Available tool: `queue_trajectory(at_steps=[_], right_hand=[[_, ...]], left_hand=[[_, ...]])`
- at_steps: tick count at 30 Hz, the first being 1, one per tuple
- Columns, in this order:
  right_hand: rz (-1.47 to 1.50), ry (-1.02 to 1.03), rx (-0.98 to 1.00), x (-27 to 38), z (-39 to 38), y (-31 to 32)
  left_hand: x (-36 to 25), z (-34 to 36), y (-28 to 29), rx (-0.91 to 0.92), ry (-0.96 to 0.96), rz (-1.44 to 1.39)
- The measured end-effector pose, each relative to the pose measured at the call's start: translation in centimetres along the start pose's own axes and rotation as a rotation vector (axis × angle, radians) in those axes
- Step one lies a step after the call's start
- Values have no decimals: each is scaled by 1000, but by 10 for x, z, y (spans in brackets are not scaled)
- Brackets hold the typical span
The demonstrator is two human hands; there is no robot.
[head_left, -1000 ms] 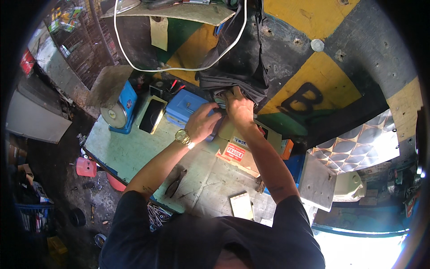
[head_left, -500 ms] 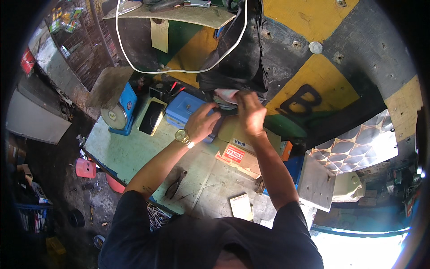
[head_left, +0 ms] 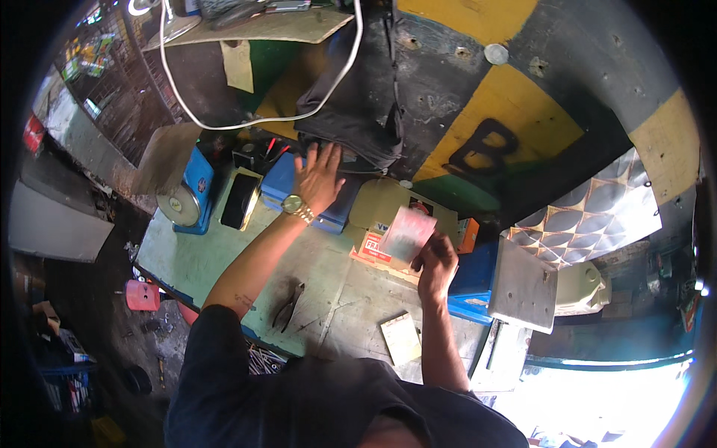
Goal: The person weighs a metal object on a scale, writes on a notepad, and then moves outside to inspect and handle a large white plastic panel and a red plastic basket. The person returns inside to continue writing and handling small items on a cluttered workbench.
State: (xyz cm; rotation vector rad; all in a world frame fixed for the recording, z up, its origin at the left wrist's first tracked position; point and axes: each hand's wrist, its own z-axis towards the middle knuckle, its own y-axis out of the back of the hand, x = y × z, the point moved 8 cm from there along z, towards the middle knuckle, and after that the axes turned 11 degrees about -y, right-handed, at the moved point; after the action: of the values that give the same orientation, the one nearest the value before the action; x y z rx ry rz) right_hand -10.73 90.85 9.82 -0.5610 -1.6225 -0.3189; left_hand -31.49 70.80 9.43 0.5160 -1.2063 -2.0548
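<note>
My right hand (head_left: 438, 267) pinches a flat pink and grey sheet (head_left: 408, 234), like paper notes, blurred by motion. It is held over the front of an opened cardboard box (head_left: 377, 203). My left hand (head_left: 320, 181), with a gold watch (head_left: 296, 207) on the wrist, is open with fingers spread. Its fingertips reach the lower edge of a black cloth bag (head_left: 357, 123) hanging on the wall; contact is hard to tell. Under that hand sits a blue metal box (head_left: 279, 179), partly hidden.
On the bench (head_left: 179, 254) lie pliers (head_left: 288, 308), a notepad (head_left: 402, 338) and a black phone (head_left: 239, 200). A blue scale (head_left: 197, 191) stands left, a blue box (head_left: 472, 293) right. A white cable (head_left: 224, 126) loops below the shelf (head_left: 261, 28).
My right hand has drawn the pink sheet out of the black bag and brought it down toward me. My left hand has shifted up and left, its fingers spreading. The view has tilted slightly.
</note>
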Motion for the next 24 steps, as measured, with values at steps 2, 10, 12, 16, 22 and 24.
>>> queue_trajectory(at_steps=[2, 10, 12, 16, 22, 24], right_hand=[[66, -44, -35, -16, -17, 15], [-685, -138, -105, -55, -38, 40], [-782, 153, 27, -36, -30, 25], [-909, 305, 103, 4, -10, 7], [-1019, 717, -2, 25, 37, -33], [-966, 714, -56, 16, 57, -72]], left_hand=[[-13, -1, 20, -106, 1, -67], [-92, -39, -9, -124, 244, -841], [-91, -14, -27, -120, 378, -891], [-86, 20, -38, -189, 409, -935], [-98, 26, 38, -214, 105, -419], [-93, 39, 60, -203, -24, -420]])
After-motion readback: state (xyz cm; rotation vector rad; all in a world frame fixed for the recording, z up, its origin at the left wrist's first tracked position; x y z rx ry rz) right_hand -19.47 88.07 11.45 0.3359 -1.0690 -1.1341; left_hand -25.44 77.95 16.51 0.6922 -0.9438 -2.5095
